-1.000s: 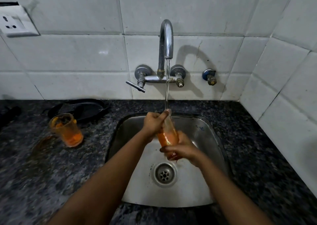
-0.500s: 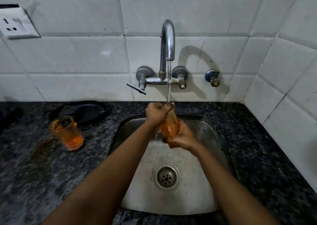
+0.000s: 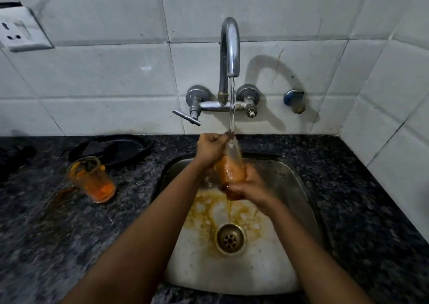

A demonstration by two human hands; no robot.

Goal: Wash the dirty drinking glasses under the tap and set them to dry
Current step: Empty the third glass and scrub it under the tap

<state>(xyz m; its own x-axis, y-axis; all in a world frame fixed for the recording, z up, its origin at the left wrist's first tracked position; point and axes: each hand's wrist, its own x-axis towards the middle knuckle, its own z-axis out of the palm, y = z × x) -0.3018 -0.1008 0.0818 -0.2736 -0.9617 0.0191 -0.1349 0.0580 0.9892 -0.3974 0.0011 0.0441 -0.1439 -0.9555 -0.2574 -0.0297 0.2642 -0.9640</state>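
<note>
Over the steel sink (image 3: 290,211) I hold a glass (image 3: 232,166) stained orange, tilted with its mouth under the running tap (image 3: 229,48). My right hand (image 3: 251,186) grips its base. My left hand (image 3: 211,148) is at the rim, fingers over or inside the mouth. Water runs into the glass and orange liquid spills down into the basin around the drain (image 3: 231,238). A second dirty glass (image 3: 91,178) with orange residue stands upright on the dark granite counter (image 3: 58,245), left of the sink.
A black shallow pan (image 3: 111,148) lies on the counter behind the second glass. The tap lever (image 3: 185,117) sticks out to the left. A wall socket (image 3: 21,32) sits upper left. A tiled wall closes the right side. An orange smear marks the counter by the glass.
Both hands have lifted the glass closer to the spout. Orange-stained water now pools in the basin around the drain, where the basin looked clean before.
</note>
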